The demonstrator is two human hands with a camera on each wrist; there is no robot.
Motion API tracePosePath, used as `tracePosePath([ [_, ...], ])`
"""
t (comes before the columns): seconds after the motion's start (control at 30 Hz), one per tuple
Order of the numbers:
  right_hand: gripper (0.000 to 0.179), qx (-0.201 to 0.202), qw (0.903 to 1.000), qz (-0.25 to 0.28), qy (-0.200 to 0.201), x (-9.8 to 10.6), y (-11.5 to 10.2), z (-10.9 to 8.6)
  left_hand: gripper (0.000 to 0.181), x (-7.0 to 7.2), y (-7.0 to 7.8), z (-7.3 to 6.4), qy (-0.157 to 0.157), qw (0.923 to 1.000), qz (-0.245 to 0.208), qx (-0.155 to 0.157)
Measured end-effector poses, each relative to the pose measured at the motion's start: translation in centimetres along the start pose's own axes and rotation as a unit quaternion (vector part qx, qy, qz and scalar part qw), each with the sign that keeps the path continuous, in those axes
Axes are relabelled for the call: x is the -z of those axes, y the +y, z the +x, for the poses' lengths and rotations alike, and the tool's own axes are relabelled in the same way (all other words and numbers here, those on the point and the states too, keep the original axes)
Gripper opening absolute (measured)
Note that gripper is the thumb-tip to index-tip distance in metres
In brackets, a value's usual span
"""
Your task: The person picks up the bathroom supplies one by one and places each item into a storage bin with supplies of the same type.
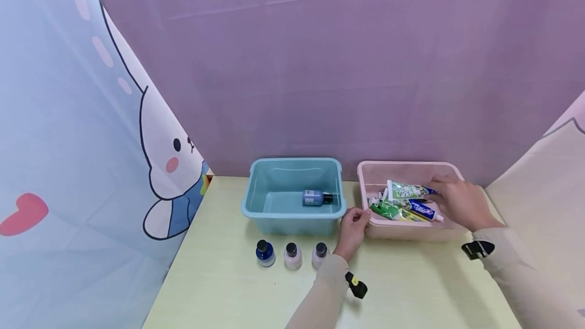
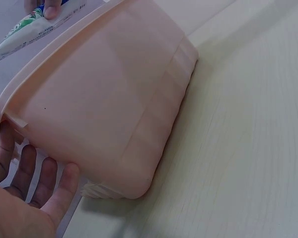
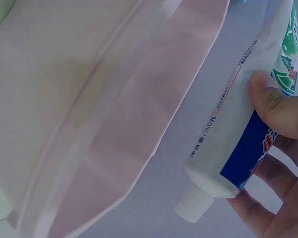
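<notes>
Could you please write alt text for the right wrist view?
A person's right grip holds a white, blue and green tube, its white cap toward the bottom of the picture. A pink bin slants across the left.

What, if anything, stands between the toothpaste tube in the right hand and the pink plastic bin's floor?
Other toothpaste tubes lie in the pink plastic bin, beneath the held toothpaste tube; nothing else visible stands between.

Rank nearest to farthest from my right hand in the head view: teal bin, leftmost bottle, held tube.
1. Held tube: in your right hand, over the pink bin.
2. Teal bin: left of the pink bin.
3. Leftmost bottle: on the table before the teal bin.
</notes>
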State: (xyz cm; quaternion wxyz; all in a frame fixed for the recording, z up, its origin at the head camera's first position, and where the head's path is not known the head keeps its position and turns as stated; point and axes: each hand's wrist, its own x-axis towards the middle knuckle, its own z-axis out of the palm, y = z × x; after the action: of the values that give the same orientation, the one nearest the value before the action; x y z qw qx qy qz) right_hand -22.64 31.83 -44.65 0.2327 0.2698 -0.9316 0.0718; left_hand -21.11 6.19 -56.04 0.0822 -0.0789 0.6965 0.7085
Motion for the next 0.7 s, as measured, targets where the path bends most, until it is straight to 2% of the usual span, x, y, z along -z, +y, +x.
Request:
tracePosePath([
  [0.27, 0.032, -0.044, 0.9972, 0.018, -0.058, 0.1, 0.5, 0.8, 0.018, 0.0, -0.2, 0.1, -0.001, 1.0000, -0.004, 0.000],
  [0.7, 0.026, -0.058, 0.9929, 0.039, -0.097, -0.7, 1.1, 2.4, 0.020, 0.0, -0.4, 0.4, -0.002, 1.0000, -0.005, -0.005],
])
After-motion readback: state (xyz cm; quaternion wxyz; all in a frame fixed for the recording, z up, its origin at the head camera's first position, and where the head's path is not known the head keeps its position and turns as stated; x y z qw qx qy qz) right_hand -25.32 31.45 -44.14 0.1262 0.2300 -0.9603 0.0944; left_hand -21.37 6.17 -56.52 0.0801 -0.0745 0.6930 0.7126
